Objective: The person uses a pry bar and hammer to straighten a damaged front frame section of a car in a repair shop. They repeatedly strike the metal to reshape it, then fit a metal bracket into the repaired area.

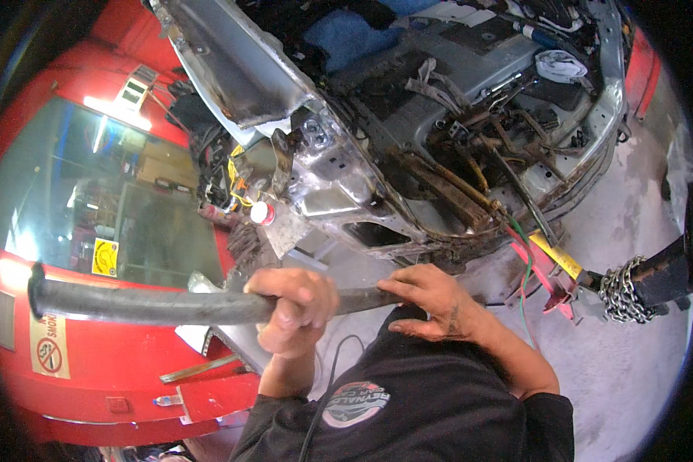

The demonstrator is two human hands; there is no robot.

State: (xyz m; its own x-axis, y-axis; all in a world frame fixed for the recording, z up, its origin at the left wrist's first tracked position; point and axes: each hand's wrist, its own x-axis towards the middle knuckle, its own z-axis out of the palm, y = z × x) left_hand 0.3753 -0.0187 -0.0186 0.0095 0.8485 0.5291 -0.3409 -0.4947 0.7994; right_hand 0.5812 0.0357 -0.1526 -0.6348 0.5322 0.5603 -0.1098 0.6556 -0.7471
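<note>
Your left hand was clamped around the long metal bar, your right hand around its narrower end, before your torso; positioning it seemed in hand, the next move probably calling for steady two-handed control.

Left hand grips a grey bar (right hand holding its end) near a stripped car.

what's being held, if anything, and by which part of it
A long grey metal bar: the left grip is wrapped around it, right of its visible middle. The right grip touches its narrower part; whether it closes around it cannot be told.
</note>
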